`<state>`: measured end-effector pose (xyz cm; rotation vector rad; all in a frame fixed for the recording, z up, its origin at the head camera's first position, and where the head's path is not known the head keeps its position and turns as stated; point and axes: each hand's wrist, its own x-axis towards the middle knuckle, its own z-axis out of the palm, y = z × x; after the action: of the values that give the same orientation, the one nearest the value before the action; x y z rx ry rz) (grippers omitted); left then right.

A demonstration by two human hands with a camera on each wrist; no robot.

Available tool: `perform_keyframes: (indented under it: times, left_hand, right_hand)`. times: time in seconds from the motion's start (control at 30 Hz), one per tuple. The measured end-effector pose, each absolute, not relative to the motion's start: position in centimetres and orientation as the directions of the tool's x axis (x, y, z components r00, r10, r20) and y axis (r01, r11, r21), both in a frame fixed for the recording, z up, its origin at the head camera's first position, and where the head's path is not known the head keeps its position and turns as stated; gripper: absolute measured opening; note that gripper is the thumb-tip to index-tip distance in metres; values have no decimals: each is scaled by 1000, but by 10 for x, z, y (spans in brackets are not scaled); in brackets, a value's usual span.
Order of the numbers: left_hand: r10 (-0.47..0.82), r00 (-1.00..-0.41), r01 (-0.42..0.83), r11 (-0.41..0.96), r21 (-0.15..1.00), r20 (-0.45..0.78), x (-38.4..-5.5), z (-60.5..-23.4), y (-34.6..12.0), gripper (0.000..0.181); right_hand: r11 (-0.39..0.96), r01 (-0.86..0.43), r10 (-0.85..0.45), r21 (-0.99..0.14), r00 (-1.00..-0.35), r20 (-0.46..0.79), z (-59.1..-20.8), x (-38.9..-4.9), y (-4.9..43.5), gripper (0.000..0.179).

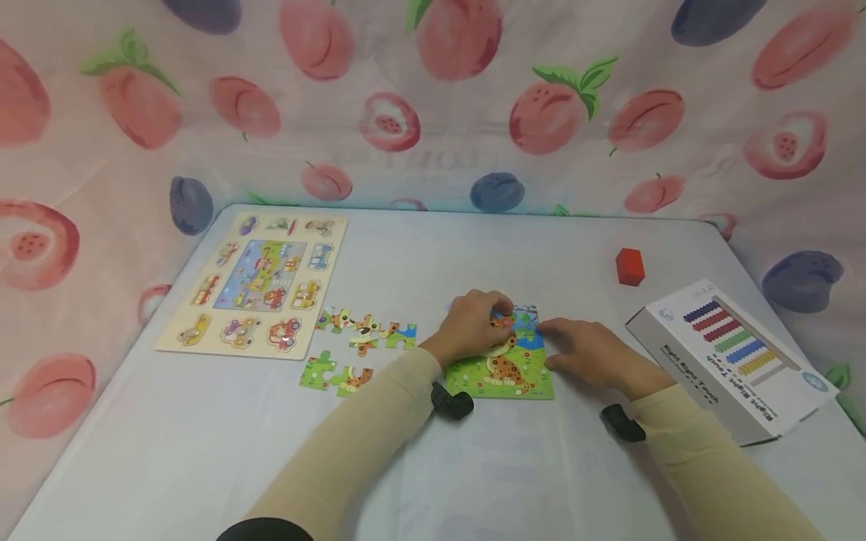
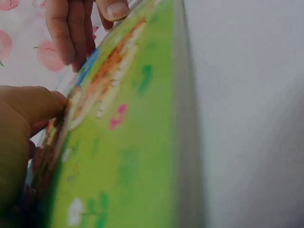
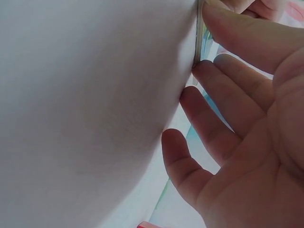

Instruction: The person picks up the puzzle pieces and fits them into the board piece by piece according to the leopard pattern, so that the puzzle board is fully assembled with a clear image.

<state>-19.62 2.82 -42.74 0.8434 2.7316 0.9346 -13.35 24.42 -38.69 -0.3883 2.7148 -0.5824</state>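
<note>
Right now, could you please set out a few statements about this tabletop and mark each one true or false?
As seen in the head view:
1. The left hand is over the puzzle. True.
2. The right hand is holding the red block. False: the right hand is at the puzzle's right edge.
3. Loose pieces lie to the left of the puzzle. True.
4. The vehicle board lies to the right of the white box. False: the vehicle board is on the table's left side.
5. The red block stands apart from the white box. True.
</note>
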Motion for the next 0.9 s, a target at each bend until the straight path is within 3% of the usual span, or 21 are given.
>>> perform_keyframes:
  times: [0.4,0.6,0.9]
  left_hand:
    - [589,-808,488,669,560,0,-197,-416,22,42]
    - [564,-826,453,678,579,-15,-199,-406,4,46]
    - [533,-846,463,724,511,10,-199,-393,-27,49]
  right_hand:
    - [880,-181,-327,-440,-902,-281,-387,-135,245,62]
    - [884,-170,-316,-435,-903,-291,-388,-134,246,62]
    - [881,-178,-323,-437,-902,-285,-389,-134,246,62]
